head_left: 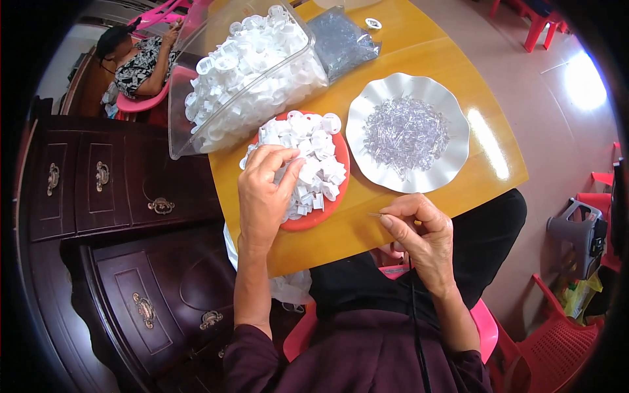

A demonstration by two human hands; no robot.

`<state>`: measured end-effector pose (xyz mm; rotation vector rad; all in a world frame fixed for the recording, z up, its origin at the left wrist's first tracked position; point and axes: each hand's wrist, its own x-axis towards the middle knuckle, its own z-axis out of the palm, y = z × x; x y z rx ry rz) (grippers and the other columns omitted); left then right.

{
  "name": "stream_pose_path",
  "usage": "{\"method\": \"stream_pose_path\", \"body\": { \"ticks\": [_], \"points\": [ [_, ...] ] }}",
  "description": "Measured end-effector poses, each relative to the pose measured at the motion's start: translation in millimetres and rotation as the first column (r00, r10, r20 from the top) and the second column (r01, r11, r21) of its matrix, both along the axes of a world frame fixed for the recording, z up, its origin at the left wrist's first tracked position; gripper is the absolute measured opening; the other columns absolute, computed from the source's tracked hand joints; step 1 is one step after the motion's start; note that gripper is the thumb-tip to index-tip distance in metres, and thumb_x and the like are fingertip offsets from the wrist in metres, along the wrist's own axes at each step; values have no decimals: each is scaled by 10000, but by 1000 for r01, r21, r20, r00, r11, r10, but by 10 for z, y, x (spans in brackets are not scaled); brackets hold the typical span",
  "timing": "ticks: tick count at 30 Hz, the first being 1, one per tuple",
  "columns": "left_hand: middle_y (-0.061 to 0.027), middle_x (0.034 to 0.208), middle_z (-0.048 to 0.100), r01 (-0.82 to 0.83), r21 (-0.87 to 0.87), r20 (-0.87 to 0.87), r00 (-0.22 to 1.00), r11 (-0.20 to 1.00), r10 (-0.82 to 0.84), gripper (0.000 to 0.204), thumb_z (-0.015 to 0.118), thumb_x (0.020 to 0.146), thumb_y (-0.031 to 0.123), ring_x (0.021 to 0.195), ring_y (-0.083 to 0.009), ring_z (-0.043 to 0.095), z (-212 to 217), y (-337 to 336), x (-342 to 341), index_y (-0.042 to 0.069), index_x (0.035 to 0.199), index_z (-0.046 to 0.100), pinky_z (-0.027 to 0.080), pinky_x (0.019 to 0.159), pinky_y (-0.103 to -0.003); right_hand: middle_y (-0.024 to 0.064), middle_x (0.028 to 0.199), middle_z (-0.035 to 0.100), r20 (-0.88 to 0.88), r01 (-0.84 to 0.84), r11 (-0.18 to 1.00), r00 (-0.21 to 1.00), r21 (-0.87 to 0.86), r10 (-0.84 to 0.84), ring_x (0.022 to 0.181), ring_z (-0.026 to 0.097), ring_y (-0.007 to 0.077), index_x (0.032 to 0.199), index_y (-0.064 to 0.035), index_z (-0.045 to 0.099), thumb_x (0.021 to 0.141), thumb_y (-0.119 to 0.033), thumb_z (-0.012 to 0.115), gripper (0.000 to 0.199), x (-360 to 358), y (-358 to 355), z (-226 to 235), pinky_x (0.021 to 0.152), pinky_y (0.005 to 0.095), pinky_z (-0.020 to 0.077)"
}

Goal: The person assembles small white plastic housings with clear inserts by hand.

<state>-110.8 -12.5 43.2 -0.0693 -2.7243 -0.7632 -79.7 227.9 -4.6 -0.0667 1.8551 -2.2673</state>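
My left hand (265, 183) is over the red plate (304, 223), its thumb and forefinger pinched close together at the heap of small white plastic parts (318, 157). Whether a part is between those fingertips is not clear against the white heap. Near the table's front edge, my right hand (422, 232) pinches a thin clear pin (373, 214) between thumb and forefinger, its end pointing left. Beyond this hand, a white wavy-rimmed dish (453, 164) holds a pile of similar thin clear pins (406, 134).
A large clear plastic bin (180, 131) full of white parts stands at the far left of the yellow table (298, 255). Beside it lies a grey plastic bag (344, 42). A single white part (373, 23) sits farther back. Dark drawers (124, 177) flank the left; another person (141, 65) sits beyond.
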Motion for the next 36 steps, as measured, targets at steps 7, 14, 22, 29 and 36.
{"method": "stream_pose_path", "body": {
  "ticks": [7,14,22,29,36],
  "points": [
    [-74,910,699,-8,312,-95,995,950,40,106,693,893,22,787,-127,639,25,-64,147,-36,981,688,490,712,-250,-17,826,610,169,-6,998,986,-67,17,589,390,8,907,0,670,871,-46,738,90,8,-5,100,523,201,312],
    [-125,941,711,-211,928,238,970,307,-54,124,624,951,37,807,-138,666,-13,498,477,-25,1058,625,534,799,-280,99,1014,697,-11,11,987,1000,-161,-13,815,658,99,935,10,672,870,-9,718,82,23,-107,229,677,224,533],
    [-166,1130,650,-50,976,86,983,214,-160,37,588,955,9,913,-161,658,-283,743,489,-14,977,571,532,854,-310,124,1083,648,-223,74,996,971,-48,-83,773,627,87,951,53,634,902,49,647,51,8,-112,154,634,219,540],
    [-176,1173,633,-58,957,116,975,284,-191,34,593,948,7,936,-156,644,-259,775,462,-6,943,562,525,852,-301,108,1009,689,-162,122,993,979,0,-120,821,690,143,925,17,651,843,17,721,109,-9,-101,146,669,259,587],
    [-178,1181,628,-54,949,128,966,310,-223,63,610,941,31,940,-143,625,-249,781,456,6,918,558,516,840,-292,112,1079,670,-132,77,997,989,14,-74,850,666,102,959,47,643,902,35,663,62,4,-59,136,681,218,583]
  ]
}}
